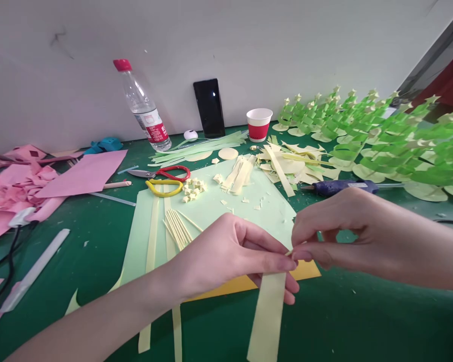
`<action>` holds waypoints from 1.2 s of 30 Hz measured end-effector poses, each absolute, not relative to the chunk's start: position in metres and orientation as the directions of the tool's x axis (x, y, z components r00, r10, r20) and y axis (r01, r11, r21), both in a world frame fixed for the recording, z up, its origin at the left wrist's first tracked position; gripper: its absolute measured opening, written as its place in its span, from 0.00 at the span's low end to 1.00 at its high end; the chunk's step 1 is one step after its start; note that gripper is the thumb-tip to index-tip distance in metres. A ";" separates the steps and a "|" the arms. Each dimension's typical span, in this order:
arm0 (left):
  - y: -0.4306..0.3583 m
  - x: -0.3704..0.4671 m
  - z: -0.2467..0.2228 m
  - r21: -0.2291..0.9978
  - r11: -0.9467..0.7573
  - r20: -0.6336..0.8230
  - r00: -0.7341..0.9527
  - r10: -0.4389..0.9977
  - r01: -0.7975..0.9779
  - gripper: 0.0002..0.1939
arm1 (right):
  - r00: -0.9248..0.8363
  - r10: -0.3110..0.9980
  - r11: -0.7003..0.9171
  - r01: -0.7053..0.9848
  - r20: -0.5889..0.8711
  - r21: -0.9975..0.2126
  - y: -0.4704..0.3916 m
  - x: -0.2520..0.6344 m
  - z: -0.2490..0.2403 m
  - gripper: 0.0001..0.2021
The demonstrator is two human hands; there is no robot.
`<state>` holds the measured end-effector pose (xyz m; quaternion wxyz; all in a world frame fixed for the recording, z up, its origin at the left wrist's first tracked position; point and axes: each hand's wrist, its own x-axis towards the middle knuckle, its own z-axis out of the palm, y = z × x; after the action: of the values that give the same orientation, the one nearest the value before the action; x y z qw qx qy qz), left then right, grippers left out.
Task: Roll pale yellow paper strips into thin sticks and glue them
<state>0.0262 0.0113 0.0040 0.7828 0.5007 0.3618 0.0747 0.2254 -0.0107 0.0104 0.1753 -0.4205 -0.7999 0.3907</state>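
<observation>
A wide pale yellow paper strip (267,317) hangs down from my left hand (245,251), whose thumb and fingers pinch its upper end. My right hand (335,236) meets it at the fingertips, with thumb and index finger closed on the tip of a thin pale stick (289,253) that pokes out between the two hands. Most of the stick is hidden by my fingers. Under the hands lie a light green sheet (211,206) and an orange sheet (226,290). Several thin sticks (178,229) rest on the green sheet, left of my left hand.
Scissors (169,173), small paper stars (194,190) and paper scraps (298,161) lie ahead. A bottle (145,110), a phone (209,108) and a paper cup (259,124) stand by the wall. Green paper pieces (362,130) and a glue gun (343,187) are right, pink paper (85,173) left.
</observation>
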 end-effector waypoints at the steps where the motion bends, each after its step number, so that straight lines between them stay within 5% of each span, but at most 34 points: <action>1: 0.012 0.026 0.004 0.843 0.477 -0.488 0.727 0.483 0.249 0.03 | -0.588 0.807 0.333 0.533 -0.057 -0.778 -0.011 0.226 0.010 0.12; 14: 0.011 0.026 0.010 0.810 0.548 -0.483 0.766 0.424 0.207 0.08 | -0.625 0.770 0.173 0.396 -0.127 -0.902 0.000 0.232 0.015 0.08; 19: 0.010 0.026 0.007 0.813 0.544 -0.487 0.754 0.441 0.207 0.01 | -0.639 0.760 0.246 0.452 -0.119 -0.858 0.002 0.232 0.016 0.08; 31: 0.012 0.026 0.007 0.766 0.578 -0.566 0.720 0.401 0.280 0.06 | -0.614 0.777 0.173 0.419 -0.138 -0.891 -0.001 0.234 0.016 0.06; 36: 0.012 0.027 0.009 0.784 0.561 -0.553 0.710 0.435 0.267 0.04 | -0.626 0.778 0.318 0.473 -0.060 -0.822 -0.003 0.234 0.018 0.07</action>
<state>0.0270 0.0118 0.0086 0.7990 0.4655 0.3770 0.0526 0.2342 -0.0031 0.0181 0.1768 -0.3948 -0.7922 0.4304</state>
